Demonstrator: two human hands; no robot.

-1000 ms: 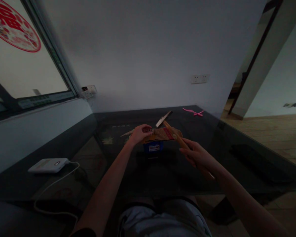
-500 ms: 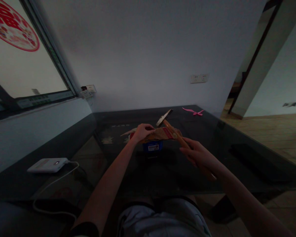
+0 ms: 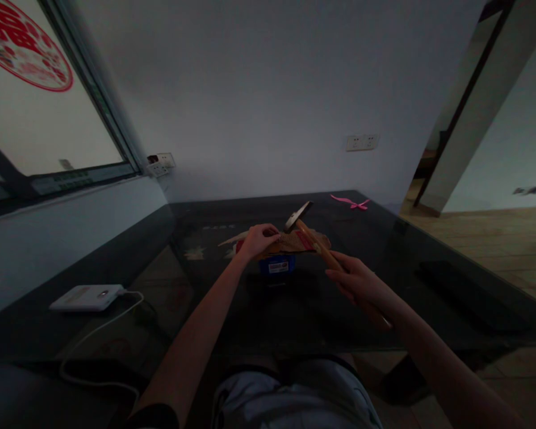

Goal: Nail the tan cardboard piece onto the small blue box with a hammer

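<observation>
My right hand (image 3: 355, 277) is wrapped round the wooden handle of a hammer (image 3: 326, 253). The metal head is up and to the left of that hand, over a flat piece of brown and red cardboard (image 3: 290, 241). This cardboard lies across a small blue box (image 3: 277, 265) with a white label. My left hand (image 3: 261, 239) rests on the cardboard's left part, its thumb and fingers pinched together close to the hammer head. Whatever is between those fingertips is too small and dark to make out.
A white power bank (image 3: 88, 298) with a white cable (image 3: 100, 328) is on the left of the dark glossy table (image 3: 232, 322). A pink ribbon (image 3: 357, 205) lies at the far right corner. Near the right edge is a dark flat object (image 3: 464, 295). Behind stands a wall with sockets (image 3: 361, 142).
The hammer head has dipped very slightly toward the cardboard. Both hands are in almost the same place, and their grips look unchanged.
</observation>
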